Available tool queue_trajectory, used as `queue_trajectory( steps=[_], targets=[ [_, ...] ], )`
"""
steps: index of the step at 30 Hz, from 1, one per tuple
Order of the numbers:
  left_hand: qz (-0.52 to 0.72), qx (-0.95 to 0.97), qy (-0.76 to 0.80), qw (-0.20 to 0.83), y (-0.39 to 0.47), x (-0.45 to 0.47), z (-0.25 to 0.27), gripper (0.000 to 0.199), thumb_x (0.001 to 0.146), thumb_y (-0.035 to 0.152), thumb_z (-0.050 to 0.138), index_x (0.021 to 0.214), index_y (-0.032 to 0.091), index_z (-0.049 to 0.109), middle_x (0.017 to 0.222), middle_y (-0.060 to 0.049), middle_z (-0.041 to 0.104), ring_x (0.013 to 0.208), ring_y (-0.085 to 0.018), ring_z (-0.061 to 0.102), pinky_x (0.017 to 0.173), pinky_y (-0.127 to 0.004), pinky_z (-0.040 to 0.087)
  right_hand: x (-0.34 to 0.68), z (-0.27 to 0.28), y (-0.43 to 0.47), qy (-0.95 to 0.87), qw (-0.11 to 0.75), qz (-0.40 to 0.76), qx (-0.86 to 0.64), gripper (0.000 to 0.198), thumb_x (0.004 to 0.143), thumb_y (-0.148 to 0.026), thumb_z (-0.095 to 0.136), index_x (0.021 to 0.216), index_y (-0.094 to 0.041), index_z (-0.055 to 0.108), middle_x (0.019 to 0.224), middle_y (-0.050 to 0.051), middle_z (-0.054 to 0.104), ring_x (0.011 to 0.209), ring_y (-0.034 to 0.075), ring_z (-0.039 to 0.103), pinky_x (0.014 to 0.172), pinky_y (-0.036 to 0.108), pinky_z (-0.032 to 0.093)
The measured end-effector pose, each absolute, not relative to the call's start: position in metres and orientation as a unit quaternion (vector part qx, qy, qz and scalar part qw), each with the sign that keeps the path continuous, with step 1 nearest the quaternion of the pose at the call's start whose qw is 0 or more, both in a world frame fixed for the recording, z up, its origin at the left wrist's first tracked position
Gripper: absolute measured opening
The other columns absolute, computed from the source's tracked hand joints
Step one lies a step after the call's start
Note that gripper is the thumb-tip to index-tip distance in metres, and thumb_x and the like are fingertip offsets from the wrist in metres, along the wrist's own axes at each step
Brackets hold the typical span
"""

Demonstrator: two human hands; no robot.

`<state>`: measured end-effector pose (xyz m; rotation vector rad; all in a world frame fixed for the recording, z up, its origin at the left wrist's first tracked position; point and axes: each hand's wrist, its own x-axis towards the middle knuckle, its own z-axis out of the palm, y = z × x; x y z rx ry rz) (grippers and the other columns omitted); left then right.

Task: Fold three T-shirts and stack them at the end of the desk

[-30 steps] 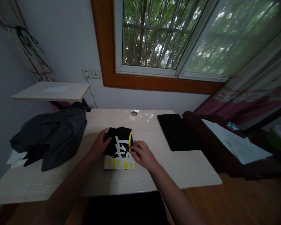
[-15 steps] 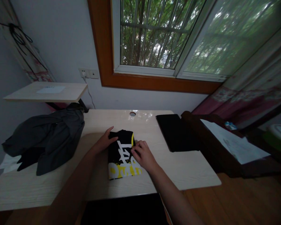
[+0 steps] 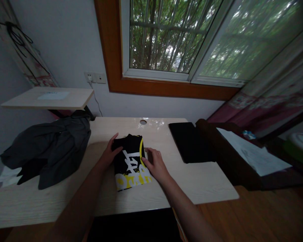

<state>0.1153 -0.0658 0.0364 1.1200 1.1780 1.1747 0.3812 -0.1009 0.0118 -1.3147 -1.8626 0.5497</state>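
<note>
A black folded T-shirt [image 3: 127,164] with white lettering, a yellow printed band and yellow trim is on the table in front of me. Its upper end looks slightly raised. My left hand [image 3: 110,154] grips the upper left edge, thumb on top and fingers along the side. At the right edge, my right hand [image 3: 156,164] has its thumb on the print, with the fingers beyond the border partly hidden.
Dark grey clothing [image 3: 58,144] is heaped on the left of the pale wooden table [image 3: 187,188], beside a small raised shelf [image 3: 50,97]. A flat black item [image 3: 190,143] lies at right, next to a brown surface bearing a white sheet [image 3: 249,151].
The T-shirt has shifted slightly left and away from me, turning a little. Both hands moved with it; my right fingers have spread from a pinch to lie along its edge.
</note>
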Motion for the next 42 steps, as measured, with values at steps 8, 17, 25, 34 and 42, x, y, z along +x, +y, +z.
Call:
queue_trajectory(
  steps=[8,17,25,34,42],
  targets=[
    [0.518,0.387,0.351,0.677,-0.074,0.124,0.033,0.088,0.082,0.037,0.077,0.157,0.036,0.031,0.144,-0.009,0.060,0.121,-0.034,0.064,0.100,-0.050,0.054,0.376,0.023,-0.090,-0.630,0.383,0.444,-0.509,0.060,0.084,-0.055,0.073,0.132,-0.022,0.063,0.125,0.010,0.069,0.116,0.031,0.063,0.104,0.049,0.048],
    [0.513,0.364,0.307,0.714,-0.074,0.121,0.029,0.084,0.087,0.033,0.073,0.159,0.035,0.028,0.149,-0.010,0.056,0.130,-0.034,0.059,0.108,-0.050,0.048,0.352,0.029,-0.095,-0.479,0.387,0.681,-0.396,0.058,0.072,-0.043,0.086,0.122,-0.021,0.065,0.118,0.007,0.075,0.104,0.029,0.071,0.093,0.045,0.057],
    [0.514,0.363,0.347,0.695,-0.073,0.124,0.033,0.080,0.087,0.035,0.072,0.157,0.037,0.032,0.151,-0.007,0.055,0.130,-0.031,0.059,0.107,-0.048,0.050,0.339,0.032,-0.098,-0.380,0.449,0.691,-0.420,0.056,0.067,-0.042,0.089,0.114,-0.020,0.067,0.105,0.007,0.078,0.088,0.026,0.074,0.084,0.041,0.059],
    [0.481,0.396,0.326,0.710,-0.075,0.126,0.030,0.081,0.085,0.029,0.074,0.155,0.037,0.033,0.154,-0.009,0.050,0.134,-0.033,0.055,0.109,-0.050,0.047,0.352,0.033,-0.097,-0.362,0.430,0.702,-0.438,0.050,0.070,-0.044,0.086,0.108,-0.016,0.069,0.100,0.009,0.079,0.084,0.026,0.074,0.078,0.038,0.058],
    [0.475,0.397,0.285,0.732,-0.064,0.125,0.009,0.076,0.083,0.027,0.078,0.149,0.038,0.042,0.150,-0.011,0.053,0.128,-0.030,0.060,0.112,-0.054,0.040,0.395,0.059,-0.087,-0.455,0.446,0.602,-0.481,0.050,0.074,-0.044,0.080,0.116,-0.022,0.065,0.104,0.005,0.077,0.091,0.029,0.073,0.079,0.041,0.058]
  ],
)
